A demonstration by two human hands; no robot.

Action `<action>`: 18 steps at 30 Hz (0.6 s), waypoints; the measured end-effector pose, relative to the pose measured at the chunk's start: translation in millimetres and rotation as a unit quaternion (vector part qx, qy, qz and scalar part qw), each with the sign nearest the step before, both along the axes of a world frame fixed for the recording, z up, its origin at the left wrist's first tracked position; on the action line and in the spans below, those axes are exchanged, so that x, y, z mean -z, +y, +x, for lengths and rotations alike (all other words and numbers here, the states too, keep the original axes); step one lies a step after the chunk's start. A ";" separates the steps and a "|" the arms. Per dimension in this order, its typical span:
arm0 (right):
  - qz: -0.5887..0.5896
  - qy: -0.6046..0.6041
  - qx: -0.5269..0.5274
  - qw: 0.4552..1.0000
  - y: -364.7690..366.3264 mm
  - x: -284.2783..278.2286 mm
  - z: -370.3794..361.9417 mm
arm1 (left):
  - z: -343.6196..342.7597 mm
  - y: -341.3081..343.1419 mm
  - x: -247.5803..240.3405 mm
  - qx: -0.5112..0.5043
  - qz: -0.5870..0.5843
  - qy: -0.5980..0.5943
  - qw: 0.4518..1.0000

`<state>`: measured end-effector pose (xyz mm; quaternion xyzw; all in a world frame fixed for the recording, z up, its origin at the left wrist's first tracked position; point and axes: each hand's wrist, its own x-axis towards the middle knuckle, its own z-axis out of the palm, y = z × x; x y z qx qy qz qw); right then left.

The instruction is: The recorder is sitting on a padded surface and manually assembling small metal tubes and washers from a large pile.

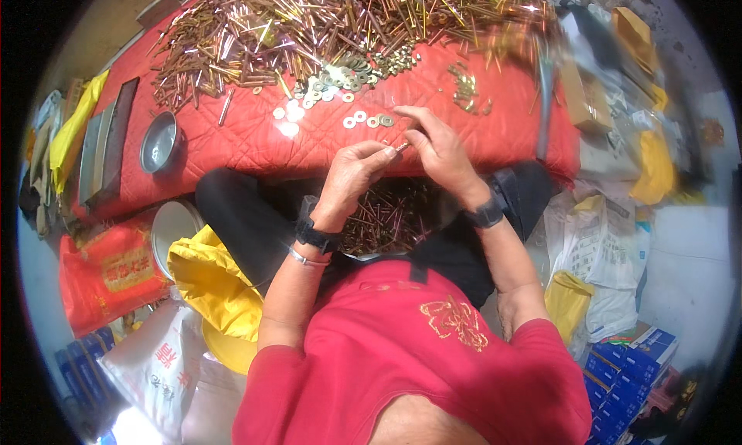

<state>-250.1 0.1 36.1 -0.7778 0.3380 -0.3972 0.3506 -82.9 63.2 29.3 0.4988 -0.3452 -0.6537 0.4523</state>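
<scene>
My left hand (361, 167) is closed in a pinch on a small metal bolt (402, 146), mostly hidden by the fingers. Close beside it, my right hand (442, 151) has its index finger stretched out and apart from the thumb, whose tip is by the bolt's end. Just beyond the fingers, a short row of flat washers (361, 117) lies on the red quilted cloth (247, 136). Farther off are a heap of washers (340, 81), small brass-coloured nuts (396, 60) and a large pile of long coppery bolts (309, 27). Under my hands, between my legs, more bolts (390, 217) fill a container.
A grey metal bowl (160, 142) sits on the cloth at left, near long flat bars (108, 143). Small brass pieces (465, 88) lie at right. Yellow cloth (212, 283), a red bag (112, 271), white sacks (158, 364) and blue boxes (630, 371) surround me.
</scene>
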 end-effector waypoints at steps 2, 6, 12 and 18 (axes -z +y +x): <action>0.109 0.065 0.019 0.992 0.5 -3.8 -3.1 | -1.2 1.7 -1.2 0.003 0.009 0.001 1.000; 0.049 0.008 0.030 0.998 2.2 0.5 -2.7 | -0.5 2.3 1.2 -0.007 0.017 0.012 1.000; 0.010 0.020 0.007 1.000 -1.6 7.7 -5.6 | -1.5 2.6 2.7 0.015 0.023 0.000 1.000; 0.017 0.046 0.016 0.999 4.0 8.2 -1.1 | 0.7 3.0 8.2 0.013 0.024 0.008 1.000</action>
